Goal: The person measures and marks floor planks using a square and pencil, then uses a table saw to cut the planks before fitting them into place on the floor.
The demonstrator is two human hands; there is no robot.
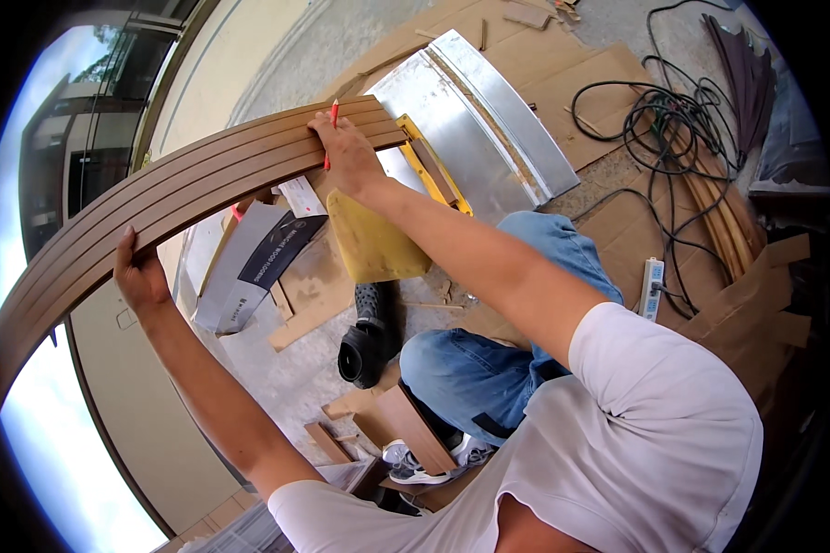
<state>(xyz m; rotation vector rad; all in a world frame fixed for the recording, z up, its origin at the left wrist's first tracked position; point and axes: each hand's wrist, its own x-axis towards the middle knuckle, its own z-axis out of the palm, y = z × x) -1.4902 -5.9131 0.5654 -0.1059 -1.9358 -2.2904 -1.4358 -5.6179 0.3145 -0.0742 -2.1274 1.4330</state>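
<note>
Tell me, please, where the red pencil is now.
In the head view, the red pencil is upper left of centre, in the right hand, by the brown grooved plank.

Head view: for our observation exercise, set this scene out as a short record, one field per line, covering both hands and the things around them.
Left hand: grips the lower edge of a long brown plank
Right hand: at the plank's far end, holding a red pencil
Plank surface: grooved lengthwise
Below the plank: white and dark box
Beyond its end: silvery panel
Picture's right: tangled black cable, power strip
</note>
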